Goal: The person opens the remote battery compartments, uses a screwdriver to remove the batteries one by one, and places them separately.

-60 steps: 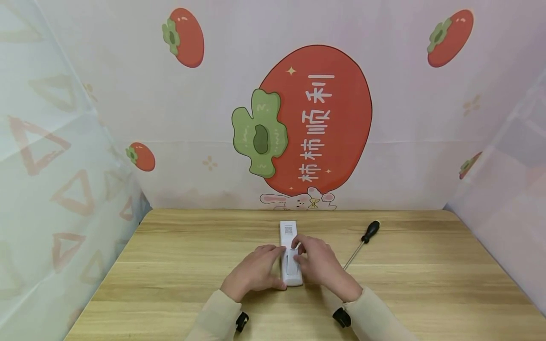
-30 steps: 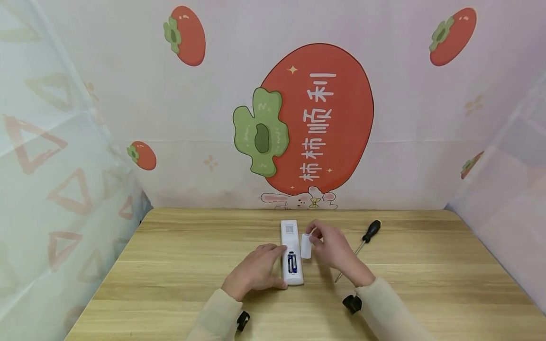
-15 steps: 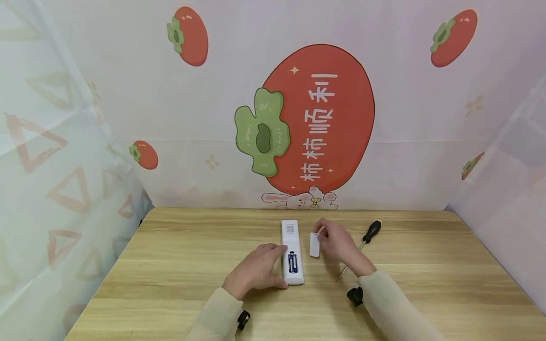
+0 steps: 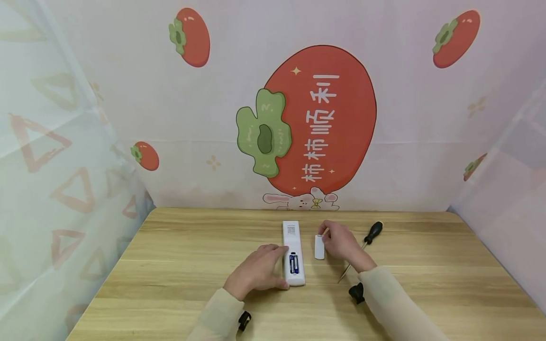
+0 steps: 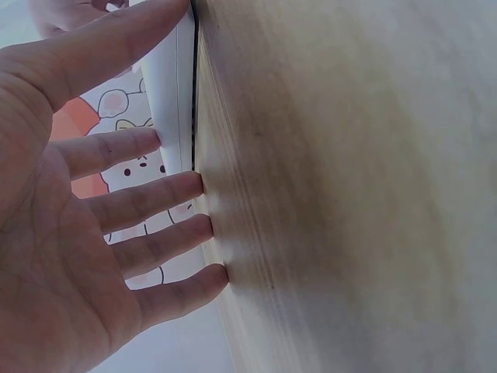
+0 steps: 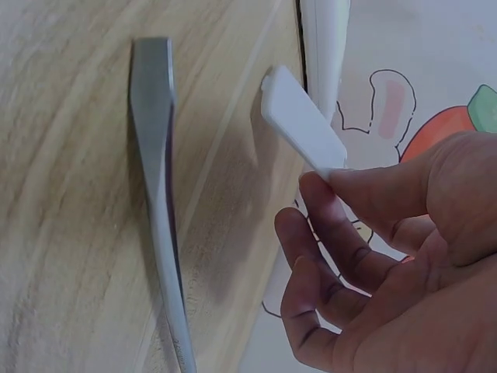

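A white remote control (image 4: 293, 244) lies back side up in the middle of the table, its battery compartment uncovered and two batteries (image 4: 294, 264) inside. My left hand (image 4: 256, 272) rests along the remote's left side; in the left wrist view its fingers are straight, with thumb and index finger touching the remote (image 5: 169, 85). To the right of the remote, my right hand (image 4: 342, 240) pinches the white battery cover (image 4: 319, 248) by one end between thumb and fingertip. In the right wrist view the cover (image 6: 303, 116) is tilted, its far end close to the table.
Right of the right hand lies a flat-tipped screwdriver (image 4: 374, 232) with a black handle, its shaft partly behind the wrist; its blade (image 6: 153, 93) is close in the right wrist view. A persimmon-print backdrop (image 4: 204, 118) stands behind the wooden table (image 4: 192, 255).
The right hand has lifted the battery cover off the remote and carried it to the right, baring the batteries. The left hand has stayed at the remote's left side.
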{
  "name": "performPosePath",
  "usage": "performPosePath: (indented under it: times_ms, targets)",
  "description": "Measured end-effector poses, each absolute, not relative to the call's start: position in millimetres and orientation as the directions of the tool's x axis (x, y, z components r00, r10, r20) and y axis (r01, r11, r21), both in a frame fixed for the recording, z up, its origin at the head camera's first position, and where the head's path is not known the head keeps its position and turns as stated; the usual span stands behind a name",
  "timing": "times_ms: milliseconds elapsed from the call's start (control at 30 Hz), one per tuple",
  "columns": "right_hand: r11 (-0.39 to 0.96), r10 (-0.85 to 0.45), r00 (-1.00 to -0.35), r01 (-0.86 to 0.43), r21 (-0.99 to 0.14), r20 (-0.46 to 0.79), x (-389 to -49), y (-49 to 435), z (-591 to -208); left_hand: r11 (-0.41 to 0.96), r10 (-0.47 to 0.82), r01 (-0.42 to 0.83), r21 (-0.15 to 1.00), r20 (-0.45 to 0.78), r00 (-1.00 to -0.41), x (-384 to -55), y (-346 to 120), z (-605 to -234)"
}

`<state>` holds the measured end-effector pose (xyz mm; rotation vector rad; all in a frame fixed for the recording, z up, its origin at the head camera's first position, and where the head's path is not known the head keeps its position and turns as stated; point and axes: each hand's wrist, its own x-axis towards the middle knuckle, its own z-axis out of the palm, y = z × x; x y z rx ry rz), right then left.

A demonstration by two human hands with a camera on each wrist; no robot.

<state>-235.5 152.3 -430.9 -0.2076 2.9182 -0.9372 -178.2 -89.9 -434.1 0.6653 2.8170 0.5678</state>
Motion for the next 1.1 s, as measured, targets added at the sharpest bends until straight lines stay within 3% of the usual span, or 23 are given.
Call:
performPosePath:
  times_ms: [1100]
  targets:
    - [0.835,-0.117,-0.991,-0.061,-0.547,-0.070,-239.6,152.9,-431.9,0.825,0.466,0.394,0.406,-0.094,-0.880,-179.5,-89.3,-436.0]
